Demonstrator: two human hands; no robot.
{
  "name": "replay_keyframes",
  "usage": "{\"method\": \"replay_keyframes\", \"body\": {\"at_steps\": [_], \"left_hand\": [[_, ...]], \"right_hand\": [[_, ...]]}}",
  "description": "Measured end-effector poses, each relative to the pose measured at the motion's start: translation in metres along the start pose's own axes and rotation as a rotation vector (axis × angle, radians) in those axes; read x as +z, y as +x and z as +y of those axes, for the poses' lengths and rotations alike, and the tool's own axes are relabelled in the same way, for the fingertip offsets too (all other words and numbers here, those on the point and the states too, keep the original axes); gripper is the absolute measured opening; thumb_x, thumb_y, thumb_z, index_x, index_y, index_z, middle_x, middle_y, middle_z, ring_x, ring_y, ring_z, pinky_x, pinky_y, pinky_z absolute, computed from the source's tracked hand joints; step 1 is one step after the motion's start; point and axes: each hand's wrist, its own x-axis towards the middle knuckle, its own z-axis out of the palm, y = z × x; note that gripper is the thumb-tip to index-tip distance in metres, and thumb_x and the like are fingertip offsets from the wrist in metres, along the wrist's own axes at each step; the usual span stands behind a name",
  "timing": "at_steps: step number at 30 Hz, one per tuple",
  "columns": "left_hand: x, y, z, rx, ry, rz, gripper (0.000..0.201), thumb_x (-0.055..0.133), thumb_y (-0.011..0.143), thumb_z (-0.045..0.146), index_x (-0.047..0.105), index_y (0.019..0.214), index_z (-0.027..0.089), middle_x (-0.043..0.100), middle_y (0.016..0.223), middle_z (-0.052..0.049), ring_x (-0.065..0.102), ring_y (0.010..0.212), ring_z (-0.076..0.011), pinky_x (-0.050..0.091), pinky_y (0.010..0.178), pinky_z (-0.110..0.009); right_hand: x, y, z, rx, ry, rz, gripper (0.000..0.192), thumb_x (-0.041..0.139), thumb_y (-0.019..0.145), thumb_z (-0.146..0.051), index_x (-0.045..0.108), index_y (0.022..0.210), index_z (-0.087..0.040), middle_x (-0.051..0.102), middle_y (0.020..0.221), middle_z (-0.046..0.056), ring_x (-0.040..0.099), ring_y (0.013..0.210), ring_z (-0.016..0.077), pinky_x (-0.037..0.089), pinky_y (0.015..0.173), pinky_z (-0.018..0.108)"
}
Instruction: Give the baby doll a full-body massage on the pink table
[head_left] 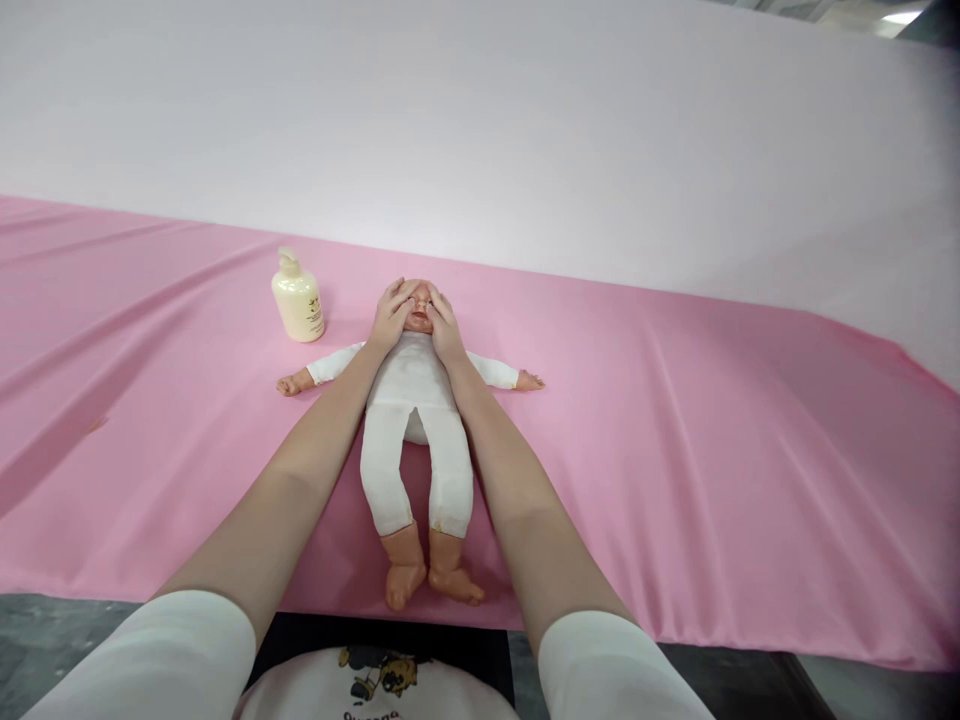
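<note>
A baby doll [414, 400] in a white bodysuit lies on its back on a pink sheet [675, 450] that covers a wide flat surface. Its head points away from the person and its bare feet point toward them, near the sheet's close edge. Its arms are spread straight out to each side and its legs lie side by side, so the whole body is flat and steady and the face is turned up within reach.

Both of the person's arms stretch forward along either side of the doll's legs and body. The left hand [391, 315] rests on the left side of the doll's head, fingers spread open and laid flat over the cheek and brow. The right hand [444, 322] mirrors it on the other side of the head. Neither hand is clenched and neither grips anything; the palms and fingers simply press lightly on the face, with only the nose and mouth showing between them.

A small cream pump bottle [298, 298] stands upright on the sheet just beyond the doll's outstretched arm on the person's left, near the head but not touching it, and apart from both hands.

Beyond the doll's head, a pale plain backdrop [480, 120] rises behind the sheet.
</note>
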Motion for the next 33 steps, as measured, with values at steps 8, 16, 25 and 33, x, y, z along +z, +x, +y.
{"method": "replay_keyframes", "body": {"at_steps": [8,16,25,33], "left_hand": [[0.0014,0.0004,-0.0039,-0.078,0.019,0.013,0.073,0.055,0.091,0.068,0.056,0.145,0.019,0.049,0.157,-0.015,0.039,0.152,-0.0303,0.022,0.131,-0.047],[-0.0013,-0.0006,0.0015,-0.025,-0.006,-0.008,0.064,0.054,0.091,0.07,0.066,0.135,0.025,0.051,0.155,-0.011,0.041,0.151,-0.0298,0.024,0.13,-0.047],[-0.0006,-0.0005,0.0006,-0.081,-0.009,-0.003,0.074,0.058,0.089,0.07,0.058,0.143,0.02,0.047,0.158,-0.014,0.038,0.153,-0.0308,0.023,0.131,-0.047],[-0.0005,-0.0009,0.0012,-0.062,-0.047,0.014,0.068,0.062,0.087,0.068,0.064,0.138,0.023,0.051,0.156,-0.012,0.042,0.15,-0.0304,0.024,0.131,-0.046]], "right_hand": [[0.0023,-0.0015,0.0018,0.079,-0.017,0.073,0.105,0.046,0.086,-0.077,0.021,0.164,-0.012,0.024,0.171,0.01,0.021,0.16,0.0232,0.014,0.133,0.041],[0.0009,-0.0029,-0.0006,-0.021,-0.016,0.026,0.084,0.044,0.089,-0.078,0.041,0.157,-0.029,0.031,0.169,-0.003,0.02,0.16,0.0192,0.012,0.134,0.04],[0.002,-0.0039,-0.0014,0.052,0.065,0.059,0.097,0.051,0.086,-0.078,0.026,0.163,-0.024,0.022,0.172,0.0,0.016,0.162,0.0214,0.01,0.134,0.041],[0.0021,-0.0009,0.0037,0.001,0.072,0.043,0.092,0.051,0.084,-0.08,0.039,0.158,-0.027,0.028,0.171,-0.003,0.015,0.162,0.0216,0.008,0.135,0.041]]}}
